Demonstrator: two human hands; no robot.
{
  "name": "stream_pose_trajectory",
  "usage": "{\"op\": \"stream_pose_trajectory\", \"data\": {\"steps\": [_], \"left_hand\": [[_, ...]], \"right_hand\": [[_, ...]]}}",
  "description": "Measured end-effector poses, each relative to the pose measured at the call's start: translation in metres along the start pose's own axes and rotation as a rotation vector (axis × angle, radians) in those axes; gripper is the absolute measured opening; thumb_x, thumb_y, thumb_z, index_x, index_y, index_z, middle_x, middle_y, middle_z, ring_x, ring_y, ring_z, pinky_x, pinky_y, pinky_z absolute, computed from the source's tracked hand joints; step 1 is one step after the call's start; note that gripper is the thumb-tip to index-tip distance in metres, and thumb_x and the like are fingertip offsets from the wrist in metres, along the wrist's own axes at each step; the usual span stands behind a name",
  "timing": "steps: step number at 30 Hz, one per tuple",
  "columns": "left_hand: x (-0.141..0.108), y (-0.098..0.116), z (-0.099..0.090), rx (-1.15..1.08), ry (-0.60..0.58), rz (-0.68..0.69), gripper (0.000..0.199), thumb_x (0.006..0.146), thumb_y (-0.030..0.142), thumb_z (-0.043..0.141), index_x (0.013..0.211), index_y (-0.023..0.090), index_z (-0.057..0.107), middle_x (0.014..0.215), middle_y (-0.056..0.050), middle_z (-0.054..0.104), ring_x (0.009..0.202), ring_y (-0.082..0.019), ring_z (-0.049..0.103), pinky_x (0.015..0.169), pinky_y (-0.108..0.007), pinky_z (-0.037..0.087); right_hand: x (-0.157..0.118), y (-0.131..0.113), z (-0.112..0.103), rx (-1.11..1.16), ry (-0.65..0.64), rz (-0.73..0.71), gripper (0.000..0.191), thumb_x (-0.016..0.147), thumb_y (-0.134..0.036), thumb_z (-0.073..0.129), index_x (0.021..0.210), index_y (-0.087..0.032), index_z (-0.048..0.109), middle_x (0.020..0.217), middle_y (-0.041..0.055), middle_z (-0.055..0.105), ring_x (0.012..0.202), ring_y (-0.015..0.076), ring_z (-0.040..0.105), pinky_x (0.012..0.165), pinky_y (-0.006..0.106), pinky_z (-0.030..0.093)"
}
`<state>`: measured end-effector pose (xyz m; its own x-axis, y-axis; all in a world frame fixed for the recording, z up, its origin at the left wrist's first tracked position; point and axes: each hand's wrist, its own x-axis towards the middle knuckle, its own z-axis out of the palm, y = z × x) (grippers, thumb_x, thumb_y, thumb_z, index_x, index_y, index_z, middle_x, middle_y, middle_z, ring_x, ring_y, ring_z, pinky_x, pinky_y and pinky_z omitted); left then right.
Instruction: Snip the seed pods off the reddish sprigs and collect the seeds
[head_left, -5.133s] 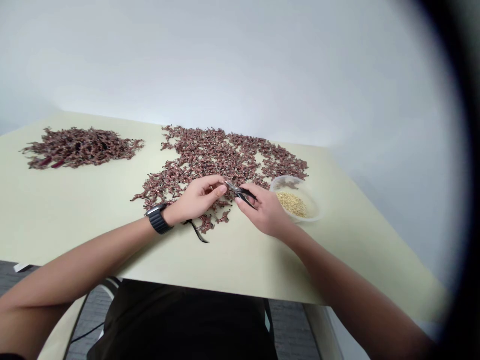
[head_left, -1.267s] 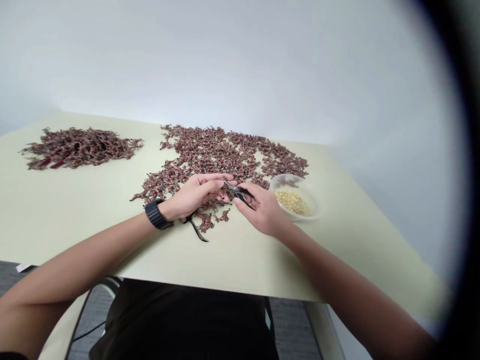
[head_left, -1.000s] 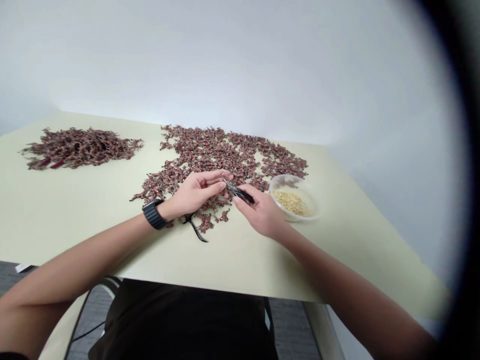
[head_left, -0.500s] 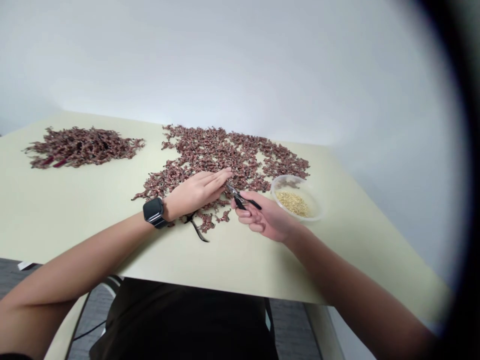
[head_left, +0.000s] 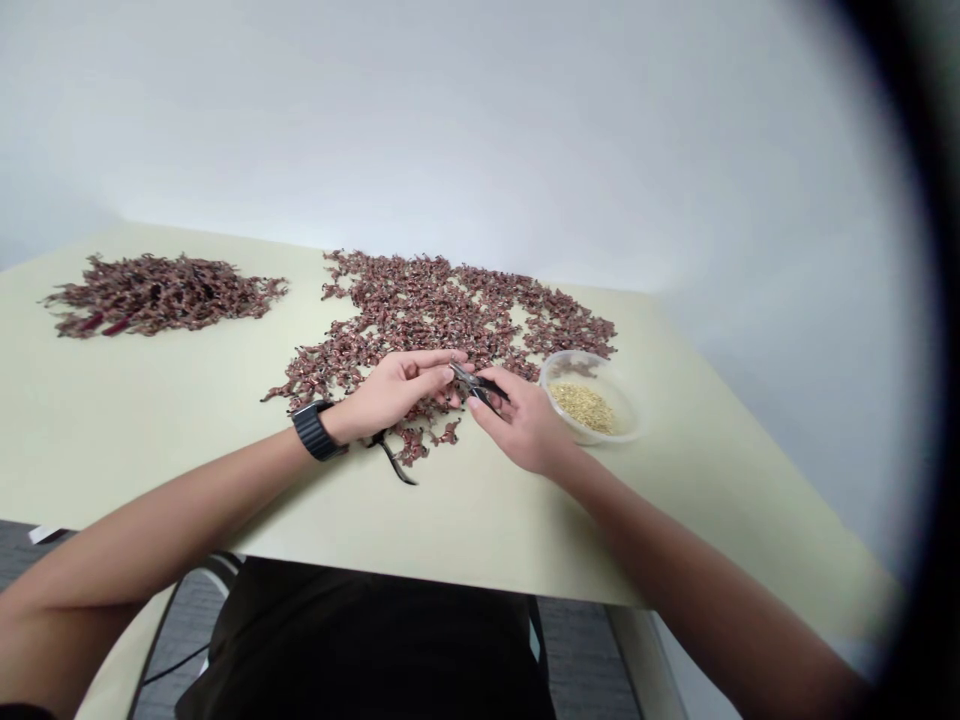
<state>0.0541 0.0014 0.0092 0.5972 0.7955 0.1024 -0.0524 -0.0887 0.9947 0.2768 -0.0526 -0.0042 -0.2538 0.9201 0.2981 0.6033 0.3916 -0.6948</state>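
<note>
A person sits at a pale, yellow-green worktop (head_left: 127, 430), seen from their own head, with both forearms reaching in from the bottom corners and the hands meeting near the middle. The right hand (head_left: 521, 425) has its fingers closed around small scissors (head_left: 476, 383) with black handles, the short metal blades pointing to the person's left. The left hand (head_left: 397, 390), with a black watch (head_left: 313, 431) on its wrist, is curled, its fingertips (head_left: 454, 356) just beside the blades; whether they pinch anything is too small to tell. Both hands hover over the near edge of a wide, single layer of small reddish-brown sprigs (head_left: 427, 300), which spreads across the middle of the worktop with gaps of bare surface showing through. Some sprigs lie just under the left hand. A thin black curved strip (head_left: 391, 465) lies on the worktop below that hand. Farther to the person's left sits a separate, denser heap of similar sprigs (head_left: 161, 295). Just beyond the right hand stands a transparent plastic bowl (head_left: 589, 372) holding a shallow pile of pale tan bits (head_left: 583, 408). The person's dark shirt (head_left: 367, 640) shows below the worktop's near edge.
</note>
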Motion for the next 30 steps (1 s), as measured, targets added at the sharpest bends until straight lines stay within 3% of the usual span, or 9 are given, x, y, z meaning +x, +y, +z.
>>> {"op": "stream_pose_trajectory", "data": {"steps": [6,10,16,20,23,26,30], "left_hand": [[0.0,-0.003,0.002,-0.177,-0.002,-0.039,0.049,0.093,0.039,0.066,0.136,0.015,0.065,0.138,-0.018,0.064,0.089,-0.016,0.07,0.085,-0.033,0.057],[-0.001,0.002,0.002,-0.109,0.008,-0.003,0.049,0.093,0.04,0.066,0.137,0.017,0.064,0.139,-0.017,0.063,0.088,-0.016,0.07,0.085,-0.034,0.058],[-0.003,0.003,0.002,0.211,0.088,0.135,0.054,0.094,0.043,0.065,0.141,0.016,0.061,0.13,-0.013,0.069,0.1,-0.021,0.071,0.091,-0.035,0.058],[-0.006,-0.001,0.001,0.598,0.155,0.261,0.05,0.099,0.039,0.057,0.144,0.017,0.057,0.112,-0.008,0.076,0.094,-0.019,0.072,0.089,-0.032,0.058],[-0.005,-0.006,-0.007,0.907,0.145,0.458,0.051,0.102,0.031,0.052,0.151,0.017,0.048,0.128,-0.011,0.07,0.103,-0.019,0.071,0.096,-0.032,0.056],[-0.003,-0.011,-0.019,1.178,0.049,0.662,0.057,0.103,0.022,0.049,0.158,0.017,0.035,0.149,-0.016,0.055,0.123,-0.023,0.064,0.107,-0.039,0.052],[-0.001,-0.01,-0.028,1.328,-0.059,0.713,0.06,0.102,0.015,0.047,0.16,0.016,0.032,0.158,-0.016,0.044,0.133,-0.026,0.057,0.114,-0.045,0.047]], "right_hand": [[0.0,0.0,0.0,-0.012,0.014,-0.025,0.033,0.096,-0.043,0.057,0.121,-0.023,0.063,0.096,0.0064,0.065,0.078,0.0187,0.055,0.072,0.032,0.045],[0.0,-0.004,0.0,0.015,0.011,-0.009,0.028,0.097,-0.043,0.056,0.113,-0.022,0.064,0.087,0.0034,0.063,0.071,0.0162,0.052,0.068,0.03,0.041],[-0.001,-0.011,0.01,0.306,-0.02,0.149,0.025,0.097,-0.046,0.056,0.094,-0.022,0.06,0.081,0.0002,0.056,0.069,0.0139,0.046,0.062,0.027,0.038],[-0.005,-0.019,0.015,0.675,-0.12,0.399,0.029,0.096,-0.052,0.056,0.093,-0.023,0.057,0.073,-0.0036,0.038,0.058,0.0107,0.029,0.047,0.022,0.023],[-0.005,-0.027,0.011,0.958,-0.229,0.561,0.031,0.096,-0.053,0.055,0.096,-0.022,0.057,0.072,-0.0052,0.032,0.056,0.0089,0.018,0.043,0.02,0.013],[-0.001,-0.029,0.003,1.181,-0.366,0.7,0.033,0.095,-0.052,0.055,0.096,-0.019,0.057,0.072,-0.0059,0.029,0.055,0.0081,0.011,0.042,0.019,0.007],[0.004,-0.025,-0.006,1.256,-0.484,0.799,0.036,0.093,-0.054,0.057,0.094,-0.018,0.057,0.071,-0.0066,0.026,0.055,0.0083,0.008,0.04,0.019,0.005]]}}
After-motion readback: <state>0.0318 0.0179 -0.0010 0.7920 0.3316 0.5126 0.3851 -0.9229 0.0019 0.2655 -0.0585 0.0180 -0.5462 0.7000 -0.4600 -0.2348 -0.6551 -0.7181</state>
